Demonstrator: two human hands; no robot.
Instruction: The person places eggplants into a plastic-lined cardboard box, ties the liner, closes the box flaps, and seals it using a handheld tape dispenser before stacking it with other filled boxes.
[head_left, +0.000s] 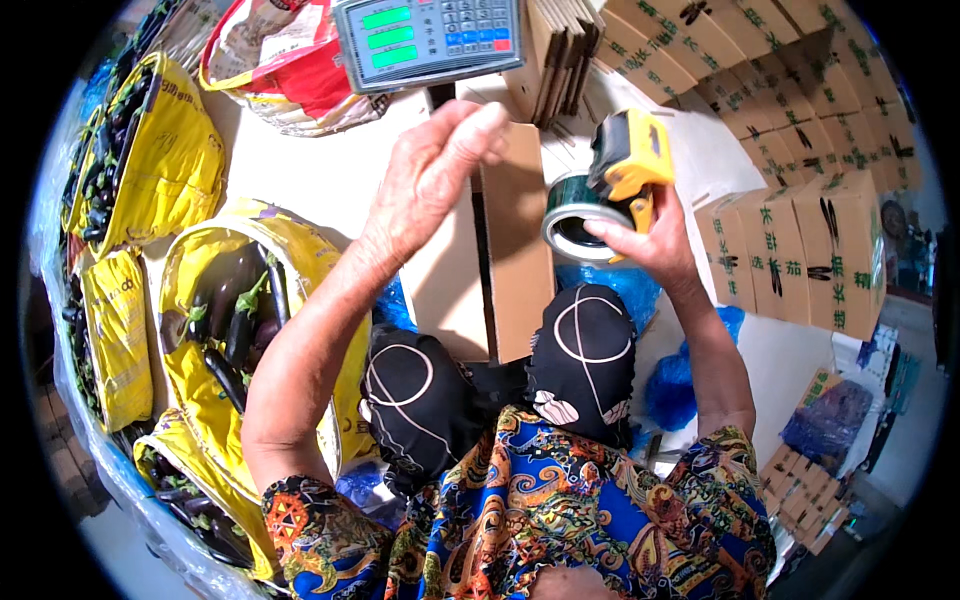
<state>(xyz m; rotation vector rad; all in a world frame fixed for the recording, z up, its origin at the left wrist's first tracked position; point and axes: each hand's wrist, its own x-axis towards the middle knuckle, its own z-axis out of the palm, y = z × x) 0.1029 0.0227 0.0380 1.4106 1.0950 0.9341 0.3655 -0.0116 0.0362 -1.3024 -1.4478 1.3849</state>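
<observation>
In my right hand (656, 240) is a yellow and black packing-tape dispenser (636, 154), raised over the right side of a cardboard carton (517, 285). A wide roll of tape (564, 196) sits on it, my thumb at the roll's core. The carton stands between my knees, its two top flaps lying nearly level with a dark gap between them. Above the far end of the left flap is my left hand (427, 176), thumb close along the fingers. The palm side is hidden, and nothing shows in that hand.
A digital scale (431, 41) stands ahead, beside folded cardboard sheets (555, 60). Printed cartons (795, 255) are stacked at right. Yellow sacks (176, 165) of eggplants (240, 322) line the left. Blue plastic film (670, 390) lies by my right knee.
</observation>
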